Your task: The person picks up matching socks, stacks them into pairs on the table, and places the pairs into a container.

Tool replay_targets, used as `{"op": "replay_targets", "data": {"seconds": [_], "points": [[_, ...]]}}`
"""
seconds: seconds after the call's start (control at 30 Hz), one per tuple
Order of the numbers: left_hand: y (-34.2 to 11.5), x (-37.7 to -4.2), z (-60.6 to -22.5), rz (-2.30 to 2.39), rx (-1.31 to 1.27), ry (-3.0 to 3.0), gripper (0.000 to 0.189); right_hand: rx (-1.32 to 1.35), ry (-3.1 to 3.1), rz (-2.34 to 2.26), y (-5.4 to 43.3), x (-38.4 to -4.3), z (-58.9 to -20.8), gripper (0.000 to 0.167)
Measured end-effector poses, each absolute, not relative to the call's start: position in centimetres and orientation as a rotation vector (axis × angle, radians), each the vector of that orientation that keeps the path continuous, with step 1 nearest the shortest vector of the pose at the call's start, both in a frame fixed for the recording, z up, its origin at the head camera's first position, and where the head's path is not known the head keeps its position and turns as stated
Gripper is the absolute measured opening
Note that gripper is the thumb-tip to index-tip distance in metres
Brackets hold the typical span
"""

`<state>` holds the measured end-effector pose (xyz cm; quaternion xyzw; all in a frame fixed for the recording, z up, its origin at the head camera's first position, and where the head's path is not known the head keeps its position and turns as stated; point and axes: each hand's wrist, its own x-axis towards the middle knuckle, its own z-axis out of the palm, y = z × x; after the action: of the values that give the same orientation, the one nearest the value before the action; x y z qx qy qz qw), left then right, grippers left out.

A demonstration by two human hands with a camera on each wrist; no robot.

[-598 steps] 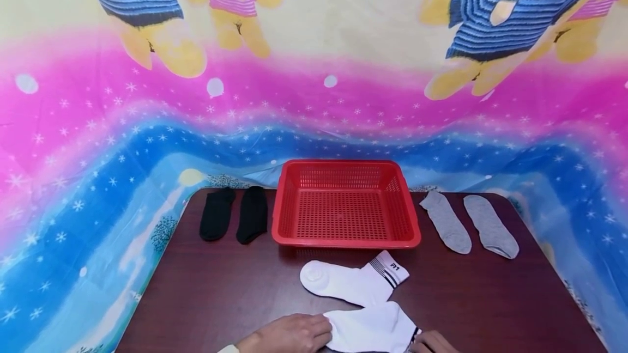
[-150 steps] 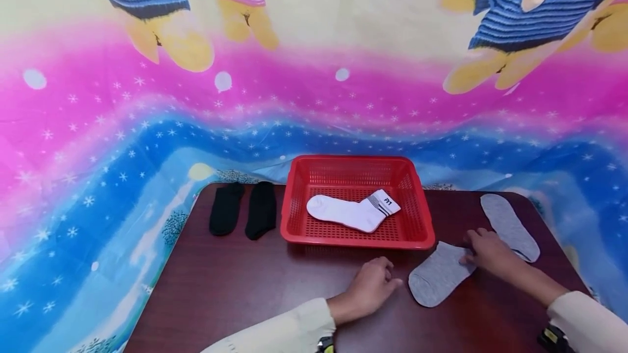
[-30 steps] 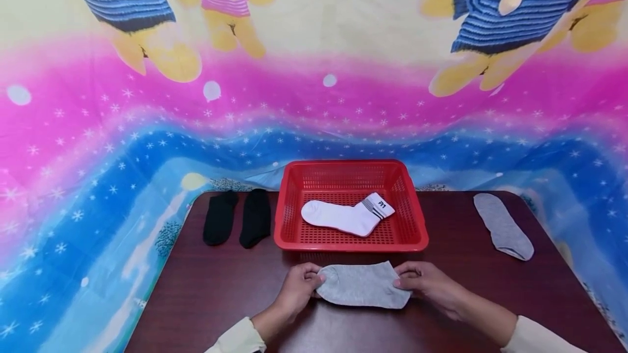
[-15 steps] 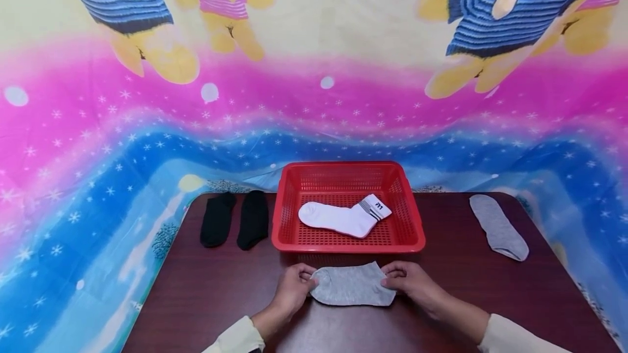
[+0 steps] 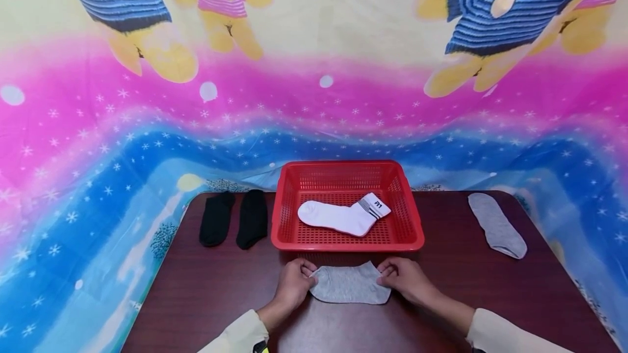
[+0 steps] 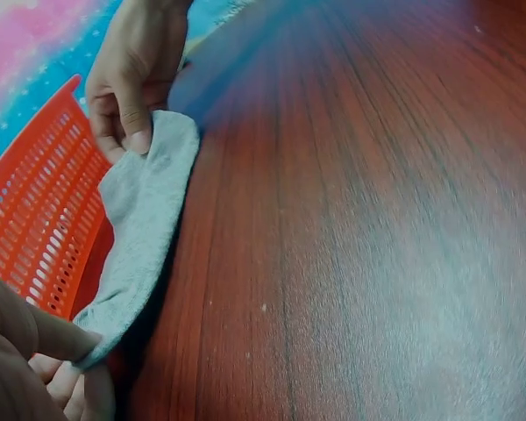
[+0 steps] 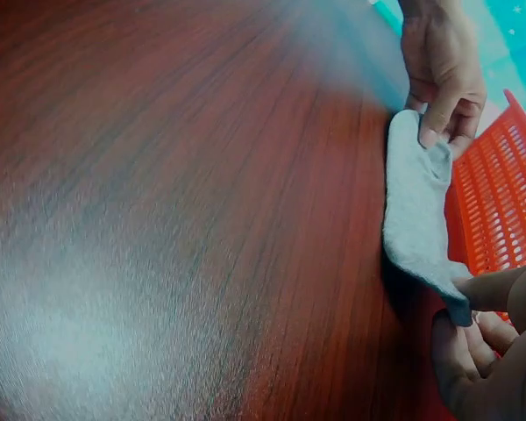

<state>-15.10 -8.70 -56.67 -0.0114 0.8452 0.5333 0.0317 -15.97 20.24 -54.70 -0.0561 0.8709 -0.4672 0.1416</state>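
A light grey ankle sock (image 5: 349,285) is stretched sideways between my two hands, in front of the red basket. My left hand (image 5: 292,286) pinches its toe end between thumb and fingers. At the opposite end my right hand (image 5: 405,279) pinches the cuff. Both wrist views show the sock (image 6: 149,219) held by its two ends close over the table, with a dark shadow along its lower edge. The red plastic basket (image 5: 347,247) stands just behind the hands, and a white sock (image 5: 333,217) with a striped cuff lies inside it.
Another grey sock (image 5: 497,225) lies at the table's right rear. Two black socks (image 5: 217,219) lie side by side left of the basket. A patterned cloth (image 5: 314,97) hangs behind the brown table (image 5: 206,298).
Over the last second the grey sock, held by both hands, has shifted slightly left. Earlier the white sock went into the basket, and this grey sock came from the right side.
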Motion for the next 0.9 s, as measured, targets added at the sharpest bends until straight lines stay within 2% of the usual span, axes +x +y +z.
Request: {"op": "replay_targets", "data": {"seconds": [0.23, 0.47, 0.7, 0.9], "points": [[-8.7, -15.2, -56.8, 1.495, 0.079, 2.794, 0.018, -0.171, 2.591, -1.275, 20.1, -16.4, -55.3, 0.018], [-8.6, -15.6, -56.8, 1.417, 0.074, 2.884, 0.018, -0.096, 2.683, -1.236, 19.9, -16.9, -55.8, 0.015], [-8.6, -15.8, -56.5, 1.351, 0.22, 2.901, 0.018, -0.055, 2.721, -1.198, 19.8, -17.1, -56.0, 0.013], [-8.7, -16.4, -56.4, 1.386, 0.207, 2.91, 0.016, -0.038, 2.759, -1.19, 19.7, -17.1, -56.2, 0.015]]}}
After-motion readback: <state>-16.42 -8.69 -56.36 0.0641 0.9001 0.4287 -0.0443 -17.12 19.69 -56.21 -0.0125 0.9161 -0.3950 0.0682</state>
